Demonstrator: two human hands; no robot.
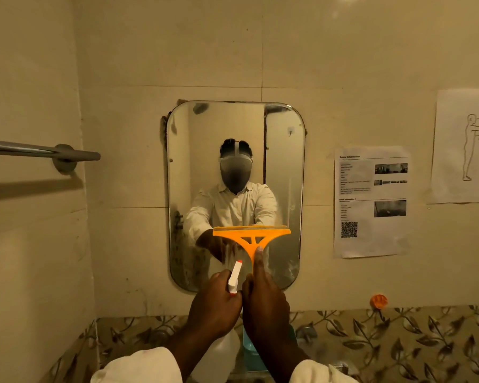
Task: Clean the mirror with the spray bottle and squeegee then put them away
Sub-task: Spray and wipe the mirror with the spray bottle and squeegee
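Note:
A rounded rectangular mirror (282,150) hangs on the tiled wall straight ahead, smeared along its left and lower edges. My right hand (266,302) grips the handle of an orange squeegee (251,235), whose blade lies level against the lower part of the glass. My left hand (215,308) holds a white spray bottle (235,276) with a red-tipped nozzle aimed up at the mirror. The bottle's pale body (219,355) hangs below that hand. Both hands sit close together, just under the mirror's bottom edge.
A metal towel bar (42,152) juts from the left wall. Two paper sheets (371,201) are stuck to the wall right of the mirror. An orange hook (378,301) sits above the leaf-patterned tile band (398,341). Something blue (250,346) shows below my hands.

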